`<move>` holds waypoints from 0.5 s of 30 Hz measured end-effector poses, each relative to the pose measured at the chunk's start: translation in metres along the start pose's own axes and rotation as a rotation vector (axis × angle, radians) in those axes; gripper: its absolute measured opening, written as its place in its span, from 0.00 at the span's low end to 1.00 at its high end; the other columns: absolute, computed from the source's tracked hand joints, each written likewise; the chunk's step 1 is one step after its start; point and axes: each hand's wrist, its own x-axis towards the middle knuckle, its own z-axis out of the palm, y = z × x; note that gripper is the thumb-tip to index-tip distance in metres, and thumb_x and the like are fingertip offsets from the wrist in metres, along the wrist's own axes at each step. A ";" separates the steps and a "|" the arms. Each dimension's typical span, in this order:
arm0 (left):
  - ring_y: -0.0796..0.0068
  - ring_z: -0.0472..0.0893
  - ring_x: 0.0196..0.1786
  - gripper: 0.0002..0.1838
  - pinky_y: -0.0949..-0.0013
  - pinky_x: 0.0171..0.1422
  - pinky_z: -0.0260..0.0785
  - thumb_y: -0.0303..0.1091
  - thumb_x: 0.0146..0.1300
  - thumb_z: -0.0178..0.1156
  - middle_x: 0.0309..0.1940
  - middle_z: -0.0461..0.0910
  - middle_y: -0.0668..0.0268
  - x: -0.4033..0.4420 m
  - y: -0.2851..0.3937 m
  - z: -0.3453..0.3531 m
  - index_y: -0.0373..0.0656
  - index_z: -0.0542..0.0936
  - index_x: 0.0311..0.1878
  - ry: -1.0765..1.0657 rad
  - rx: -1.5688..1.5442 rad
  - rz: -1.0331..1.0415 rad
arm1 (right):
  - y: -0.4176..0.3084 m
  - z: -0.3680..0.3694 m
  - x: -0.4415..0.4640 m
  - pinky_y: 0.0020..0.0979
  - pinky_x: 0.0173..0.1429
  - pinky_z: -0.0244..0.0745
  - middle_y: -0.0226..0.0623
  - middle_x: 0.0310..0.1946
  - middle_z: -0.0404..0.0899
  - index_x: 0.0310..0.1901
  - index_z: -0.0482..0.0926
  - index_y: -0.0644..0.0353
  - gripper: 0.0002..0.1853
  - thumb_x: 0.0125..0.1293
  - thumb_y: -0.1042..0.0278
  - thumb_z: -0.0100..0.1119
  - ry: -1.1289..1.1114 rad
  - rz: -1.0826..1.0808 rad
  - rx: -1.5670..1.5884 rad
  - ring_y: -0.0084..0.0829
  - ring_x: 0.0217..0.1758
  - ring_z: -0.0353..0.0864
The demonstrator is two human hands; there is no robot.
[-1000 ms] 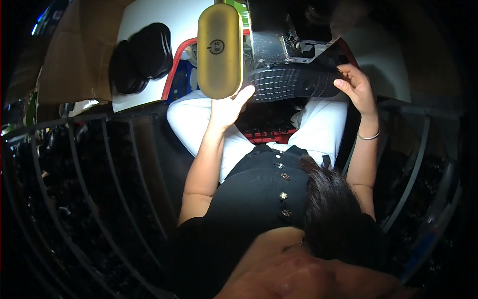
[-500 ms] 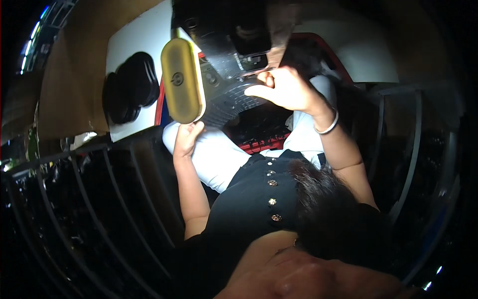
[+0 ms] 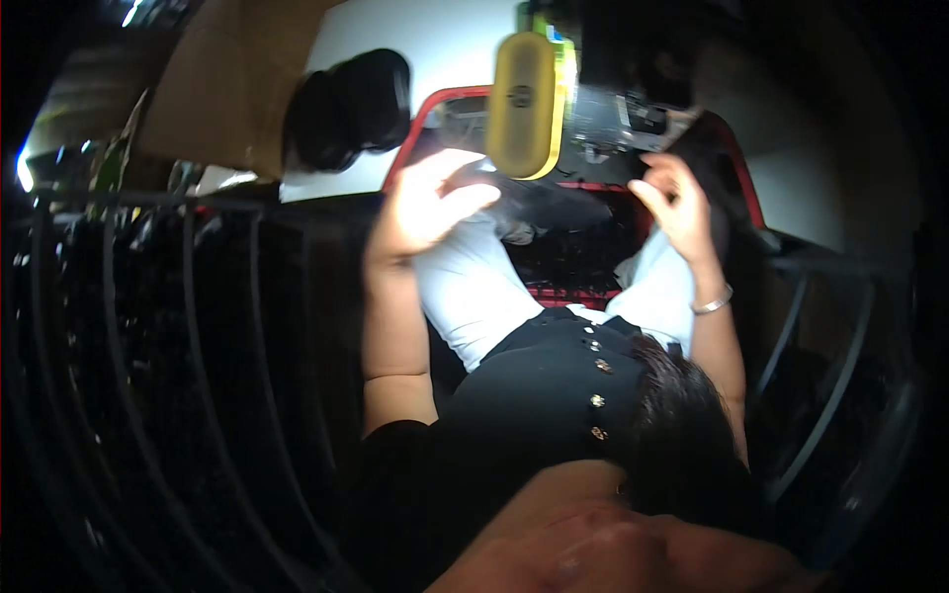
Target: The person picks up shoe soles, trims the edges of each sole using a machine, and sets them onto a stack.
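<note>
My left hand (image 3: 420,208), brightly lit, is at the left end of a dark sole-shaped piece (image 3: 563,206), with the thumb and fingers around that end. Motion blurs the piece, and it hangs over the lap below the yellow lamp (image 3: 521,109). On the other side, my right hand (image 3: 674,203) is raised with thumb and fingers apart and curved, and nothing shows between them. It is near the piece's right end without visibly touching it. The dark machine head (image 3: 633,84) stands just beyond the hands.
Black rounded pieces (image 3: 351,109) lie on the white tabletop (image 3: 445,44) at the left. A red-rimmed opening (image 3: 746,183) surrounds the machine area. Brown cardboard (image 3: 232,89) stands far left. Metal rails (image 3: 188,316) run along both sides.
My right hand has moved away from the machine and opened. My left hand has come up beside the lamp with the dark piece, which has shifted below the machine. The camera view has also shifted.
</note>
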 end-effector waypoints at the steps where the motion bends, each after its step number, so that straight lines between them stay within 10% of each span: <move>1: 0.78 0.79 0.35 0.15 0.75 0.39 0.71 0.33 0.57 0.65 0.33 0.81 0.65 -0.012 0.018 -0.026 0.38 0.79 0.47 0.147 0.263 0.010 | 0.020 -0.014 -0.007 0.19 0.31 0.64 0.24 0.23 0.70 0.44 0.74 0.63 0.13 0.59 0.72 0.64 0.000 0.038 0.039 0.14 0.25 0.66; 8: 0.68 0.81 0.42 0.16 0.69 0.45 0.72 0.38 0.62 0.60 0.44 0.82 0.58 -0.013 -0.016 -0.137 0.39 0.80 0.49 0.841 0.875 0.168 | 0.103 -0.055 -0.049 0.21 0.36 0.67 0.30 0.26 0.77 0.37 0.76 0.63 0.07 0.62 0.68 0.60 0.012 0.302 -0.049 0.17 0.30 0.73; 15: 0.59 0.70 0.61 0.18 0.63 0.65 0.60 0.39 0.63 0.58 0.54 0.75 0.54 0.003 -0.115 -0.189 0.38 0.77 0.52 0.527 0.916 0.078 | 0.092 -0.084 -0.021 0.21 0.38 0.70 0.29 0.31 0.78 0.41 0.77 0.62 0.10 0.62 0.67 0.61 0.128 0.239 -0.022 0.18 0.33 0.75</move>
